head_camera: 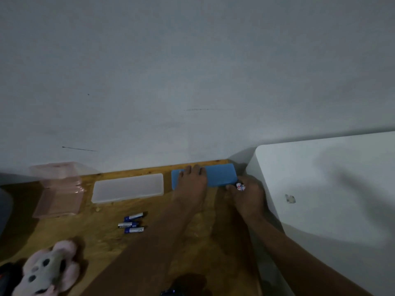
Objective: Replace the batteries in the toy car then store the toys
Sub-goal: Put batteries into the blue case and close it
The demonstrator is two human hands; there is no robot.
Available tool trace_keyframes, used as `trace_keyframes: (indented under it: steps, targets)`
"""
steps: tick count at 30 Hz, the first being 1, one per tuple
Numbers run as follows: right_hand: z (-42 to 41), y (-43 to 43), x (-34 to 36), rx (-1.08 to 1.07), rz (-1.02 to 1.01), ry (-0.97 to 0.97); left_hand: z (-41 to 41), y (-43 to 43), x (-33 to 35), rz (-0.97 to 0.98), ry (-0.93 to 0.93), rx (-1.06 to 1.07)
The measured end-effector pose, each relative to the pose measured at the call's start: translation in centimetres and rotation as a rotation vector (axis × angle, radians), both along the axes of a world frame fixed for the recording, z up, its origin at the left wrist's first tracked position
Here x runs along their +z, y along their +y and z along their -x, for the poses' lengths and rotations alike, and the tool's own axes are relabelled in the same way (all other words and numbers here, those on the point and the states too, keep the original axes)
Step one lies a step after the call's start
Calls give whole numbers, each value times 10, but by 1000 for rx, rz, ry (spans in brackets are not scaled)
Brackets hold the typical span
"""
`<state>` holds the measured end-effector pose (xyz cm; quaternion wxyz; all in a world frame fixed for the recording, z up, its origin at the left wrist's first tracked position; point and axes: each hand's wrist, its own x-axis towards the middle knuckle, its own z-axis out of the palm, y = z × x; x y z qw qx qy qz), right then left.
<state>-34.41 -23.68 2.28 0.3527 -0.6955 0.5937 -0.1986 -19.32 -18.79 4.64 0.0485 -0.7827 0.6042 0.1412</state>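
While the left grip (192,184) lies flat, fingers straight, on the blue box (222,176), the right grip (245,195) curls around a small white printed object (240,186) at that box's right end. Three batteries (132,224) lie on the surface (106,242), left of the left grip and nearer the person.

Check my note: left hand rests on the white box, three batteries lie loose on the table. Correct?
No. In the head view the left hand rests on the blue box, not the white box. Three batteries do lie loose on the table.
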Motion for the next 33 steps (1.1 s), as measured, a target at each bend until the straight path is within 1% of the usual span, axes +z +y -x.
trace_keyframes:
  steps: [3, 6, 9, 11, 14, 16, 18, 20, 23, 26, 29, 30, 31, 33]
  targets:
    - [-1, 1, -6, -30, 40, -25, 5, -5, -2, -37, -86, -39]
    - [-1, 0, -10, -22, 36, -19, 7, -8, -1, -44, -193, -125]
    - [-1, -1, -15, -27, 29, -31, 6, -9, 2, -69, -254, -248]
    - [0, -2, -17, -33, 26, -39, 2, -8, 4, -45, -295, -348]
    - [0, -2, -20, -23, 18, -14, 2, -9, 11, -70, -461, -416]
    - [1, -3, -23, 1, -1, -2, 11, -10, 5, -98, -444, -448]
    - [3, -3, -24, 19, -25, -3, 21, -13, 0, -114, -396, -388]
    - [4, -3, -24, 25, -16, -11, 29, -16, 1, -132, -438, -369]
    - [4, -2, -21, 34, 46, -5, 30, -17, 4, -113, -413, -319]
    - [5, -3, -22, 41, 44, -23, 27, -15, 6, -107, -462, -328]
    - [3, -3, -21, 43, 58, -7, 26, -14, 14, -144, -481, -368]
    - [3, -3, -20, 40, 62, -2, 25, -14, 20, -140, -457, -371]
    - [3, -3, -19, 37, 61, -6, 21, -14, 25, -128, -395, -350]
    - [3, -4, -17, 48, 52, -21, 7, -12, 35, -57, -217, -252]
